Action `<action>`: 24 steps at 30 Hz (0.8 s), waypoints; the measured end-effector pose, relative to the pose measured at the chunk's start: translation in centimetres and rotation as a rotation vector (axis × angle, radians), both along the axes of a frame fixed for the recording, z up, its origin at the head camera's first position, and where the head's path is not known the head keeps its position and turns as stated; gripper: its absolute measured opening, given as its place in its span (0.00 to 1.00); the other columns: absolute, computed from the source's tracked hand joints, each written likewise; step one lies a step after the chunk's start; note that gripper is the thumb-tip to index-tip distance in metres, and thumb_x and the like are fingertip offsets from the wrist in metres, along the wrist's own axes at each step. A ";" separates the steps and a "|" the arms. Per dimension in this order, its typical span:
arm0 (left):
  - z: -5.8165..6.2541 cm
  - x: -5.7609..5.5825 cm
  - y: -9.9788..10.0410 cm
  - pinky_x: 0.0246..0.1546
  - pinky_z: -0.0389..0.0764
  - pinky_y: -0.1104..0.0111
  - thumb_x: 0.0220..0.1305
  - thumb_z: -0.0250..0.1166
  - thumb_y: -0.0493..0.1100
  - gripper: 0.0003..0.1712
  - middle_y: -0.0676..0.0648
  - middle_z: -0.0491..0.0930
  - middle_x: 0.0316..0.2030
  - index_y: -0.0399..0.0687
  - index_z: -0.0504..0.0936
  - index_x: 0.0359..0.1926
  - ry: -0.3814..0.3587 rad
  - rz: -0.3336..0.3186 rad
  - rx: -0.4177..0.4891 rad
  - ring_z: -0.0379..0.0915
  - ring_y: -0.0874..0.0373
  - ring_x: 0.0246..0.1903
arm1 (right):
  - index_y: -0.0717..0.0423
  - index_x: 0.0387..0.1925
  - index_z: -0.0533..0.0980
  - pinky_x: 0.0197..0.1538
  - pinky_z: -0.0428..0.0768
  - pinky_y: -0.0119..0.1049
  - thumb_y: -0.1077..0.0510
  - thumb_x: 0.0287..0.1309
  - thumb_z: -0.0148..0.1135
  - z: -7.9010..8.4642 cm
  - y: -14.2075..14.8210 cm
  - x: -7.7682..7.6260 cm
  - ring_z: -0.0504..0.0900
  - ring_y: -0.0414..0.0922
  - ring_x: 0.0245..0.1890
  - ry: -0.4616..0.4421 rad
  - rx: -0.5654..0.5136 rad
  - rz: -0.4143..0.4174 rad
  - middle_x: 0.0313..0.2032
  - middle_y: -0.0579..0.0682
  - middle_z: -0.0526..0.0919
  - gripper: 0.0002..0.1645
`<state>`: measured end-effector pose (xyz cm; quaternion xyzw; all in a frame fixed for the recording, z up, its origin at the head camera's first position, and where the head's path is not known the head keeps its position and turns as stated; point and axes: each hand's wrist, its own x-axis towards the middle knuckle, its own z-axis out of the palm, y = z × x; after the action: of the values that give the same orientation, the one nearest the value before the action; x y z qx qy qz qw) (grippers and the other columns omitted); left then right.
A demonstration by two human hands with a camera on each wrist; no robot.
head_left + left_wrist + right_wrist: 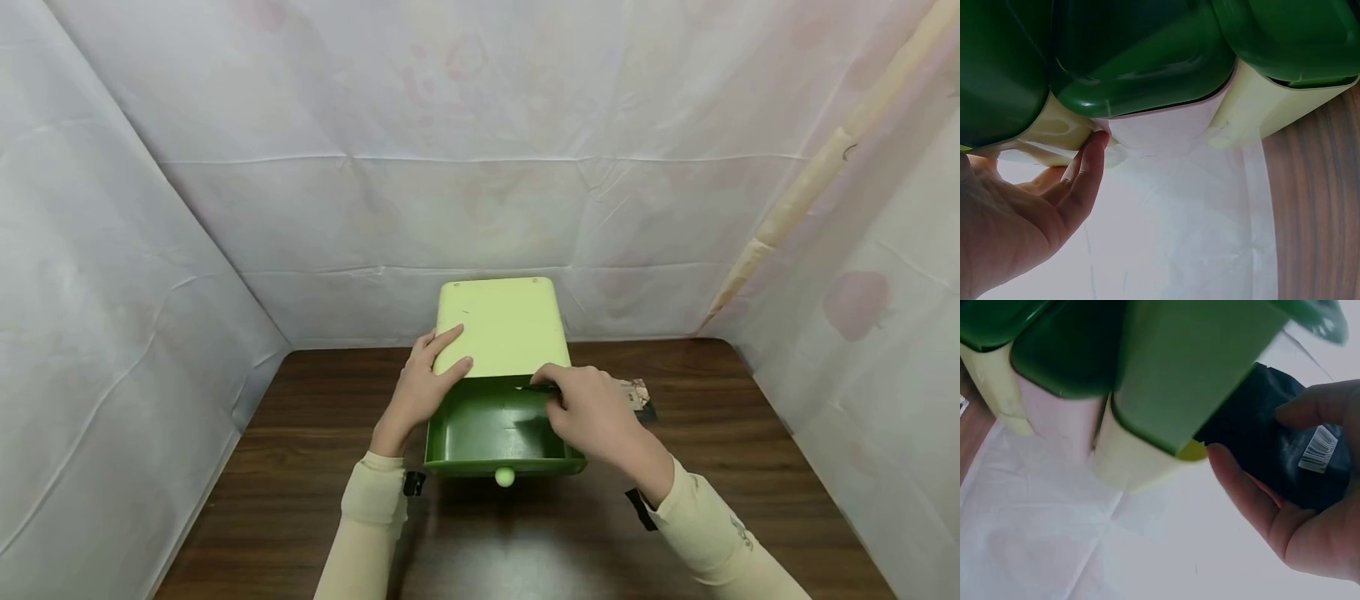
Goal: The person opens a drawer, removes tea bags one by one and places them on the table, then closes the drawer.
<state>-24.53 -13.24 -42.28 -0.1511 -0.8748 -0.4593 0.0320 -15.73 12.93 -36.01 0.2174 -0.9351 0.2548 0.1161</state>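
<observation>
A small three-tier drawer unit (498, 325) with a light green top stands near the back of the table. Its dark green top drawer (487, 433) is pulled out toward me, its round pale knob (505, 477) in front. My left hand (420, 387) rests on the unit's left edge, thumb and forefinger on the top, other fingers against the side wall (1063, 128). My right hand (596, 412) pinches a dark pouch (1260, 437) with a white barcode label (1318, 450) between thumb and fingers. The pouch is over the drawer's right side, mostly hidden by the hand in the head view.
A small printed packet (636, 393) lies on the dark wooden table (322, 483), just right of the unit. White patterned cloth (487, 208) hangs behind and on both sides. A cloth-covered pole (795, 192) slants down at the back right corner.
</observation>
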 end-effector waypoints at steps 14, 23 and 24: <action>0.2 0.0 -0.3 0.57 0.61 0.38 0.61 0.56 0.73 0.35 0.47 0.49 0.72 0.86 0.60 0.69 0.003 0.000 -0.005 0.51 0.40 0.68 | 0.50 0.41 0.82 0.16 0.57 0.31 0.71 0.52 0.55 0.3 5.7 -1.1 0.53 0.33 0.09 0.107 -0.239 -0.112 0.15 0.41 0.73 0.19; 0.1 0.0 -0.2 0.57 0.61 0.38 0.62 0.55 0.72 0.34 0.47 0.48 0.72 0.86 0.60 0.69 0.012 -0.007 -0.008 0.51 0.39 0.68 | 0.54 0.48 0.80 0.13 0.51 0.31 0.67 0.58 0.54 -3.8 10.4 -2.9 0.50 0.37 0.07 0.114 -0.123 -0.252 0.06 0.40 0.61 0.18; 0.1 0.0 -0.1 0.57 0.61 0.38 0.62 0.55 0.72 0.34 0.47 0.48 0.73 0.86 0.60 0.69 0.010 -0.011 -0.006 0.51 0.39 0.68 | 0.55 0.50 0.80 0.13 0.52 0.31 0.66 0.59 0.54 -4.4 11.0 -3.1 0.51 0.38 0.07 0.099 -0.114 -0.268 0.06 0.40 0.61 0.18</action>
<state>-24.55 -13.38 -42.17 -0.1585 -0.8752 -0.4559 0.0335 -18.81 23.92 -40.40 0.0961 -0.9329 0.2786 0.2072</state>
